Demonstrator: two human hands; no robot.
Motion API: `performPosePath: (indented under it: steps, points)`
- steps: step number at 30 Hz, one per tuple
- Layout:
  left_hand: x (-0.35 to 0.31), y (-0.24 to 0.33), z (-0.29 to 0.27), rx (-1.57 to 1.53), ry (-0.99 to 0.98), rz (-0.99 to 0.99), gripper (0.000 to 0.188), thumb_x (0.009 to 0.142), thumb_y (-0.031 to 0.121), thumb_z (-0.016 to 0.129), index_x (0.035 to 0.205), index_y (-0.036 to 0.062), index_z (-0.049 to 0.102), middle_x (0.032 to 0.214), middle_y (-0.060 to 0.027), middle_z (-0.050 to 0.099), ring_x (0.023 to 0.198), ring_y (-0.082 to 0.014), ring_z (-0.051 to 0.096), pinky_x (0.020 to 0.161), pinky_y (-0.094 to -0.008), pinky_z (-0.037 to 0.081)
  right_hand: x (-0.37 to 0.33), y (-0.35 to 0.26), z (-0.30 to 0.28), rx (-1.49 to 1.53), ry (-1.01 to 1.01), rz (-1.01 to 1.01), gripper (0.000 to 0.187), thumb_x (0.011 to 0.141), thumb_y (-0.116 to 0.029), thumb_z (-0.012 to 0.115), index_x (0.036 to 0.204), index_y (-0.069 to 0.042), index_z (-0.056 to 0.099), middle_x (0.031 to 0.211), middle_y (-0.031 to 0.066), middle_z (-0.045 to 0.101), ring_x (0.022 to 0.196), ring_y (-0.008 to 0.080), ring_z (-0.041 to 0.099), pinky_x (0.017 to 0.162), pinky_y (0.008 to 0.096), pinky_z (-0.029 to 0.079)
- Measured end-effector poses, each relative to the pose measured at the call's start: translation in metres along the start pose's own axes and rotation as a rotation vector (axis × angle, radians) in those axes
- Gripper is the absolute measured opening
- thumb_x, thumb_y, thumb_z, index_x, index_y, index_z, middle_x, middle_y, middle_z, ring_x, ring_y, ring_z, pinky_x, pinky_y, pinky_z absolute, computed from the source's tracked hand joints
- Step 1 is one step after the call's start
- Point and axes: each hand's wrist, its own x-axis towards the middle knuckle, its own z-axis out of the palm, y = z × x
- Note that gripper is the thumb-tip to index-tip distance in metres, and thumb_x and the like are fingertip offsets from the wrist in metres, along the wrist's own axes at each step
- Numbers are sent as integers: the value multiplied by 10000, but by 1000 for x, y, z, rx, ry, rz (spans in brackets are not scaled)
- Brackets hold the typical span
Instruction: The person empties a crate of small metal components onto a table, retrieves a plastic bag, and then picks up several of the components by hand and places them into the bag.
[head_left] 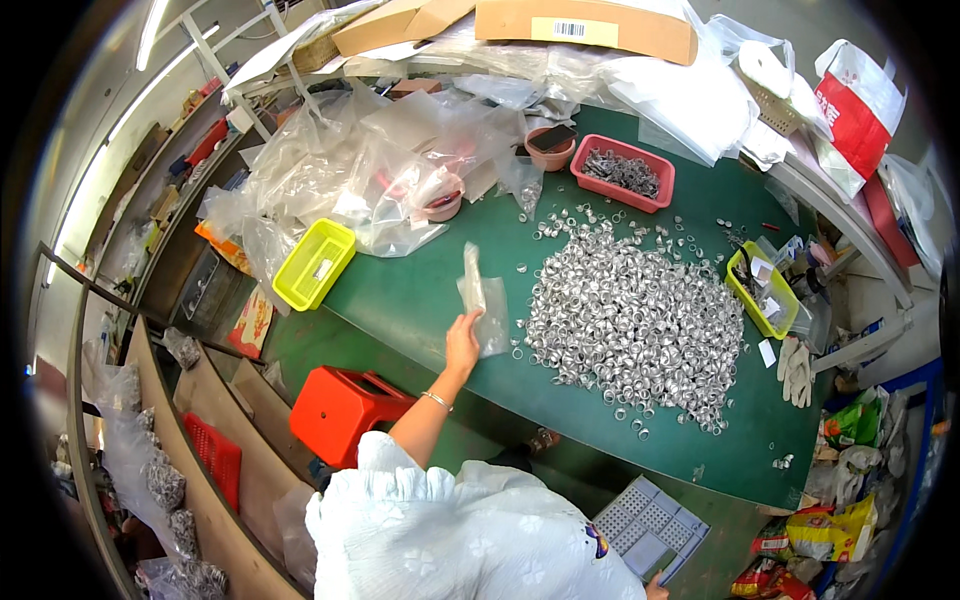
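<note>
Near the middle of the green table (420, 290), the left hand (462, 340) pinches a small clear plastic bag (480, 295) that rises from its fingers, just left of a big heap of metal rings (630, 320). Bare green surface lies open to the left, toward an empty yellow tray (314, 264). Farther off, a pink tray (622, 172) holds metal parts. At the near right edge, the right hand (655, 590) touches a grey gridded tray (650, 525); its grip cannot be made out.

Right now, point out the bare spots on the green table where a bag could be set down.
Bare green lies between the yellow tray and the ring pile, around the left hand holding a clear bag, and along the near edge below the pile. The far side is crowded with plastic sheeting.
</note>
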Motion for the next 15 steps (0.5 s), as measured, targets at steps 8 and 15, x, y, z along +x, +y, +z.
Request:
performPosePath:
  steps: [8,15]
  points:
    - [-31,0,42,351,-439,-166,289,713,107,597,995,162,620,1078,-111,503,1072,-308,454,864,-487,362,-3,-50,-42,26,5,394,361,705,-440,554,761,-87,598,573,59,559,524,225,549,477,391,437]
    - [-38,30,43,431,-304,-200,471,615,122,687,1065,135,548,1256,-164,313,1169,-353,308,881,-502,349,-17,-50,-35,-12,111,667,398,667,-507,572,647,-112,617,546,40,551,515,222,545,467,391,427]
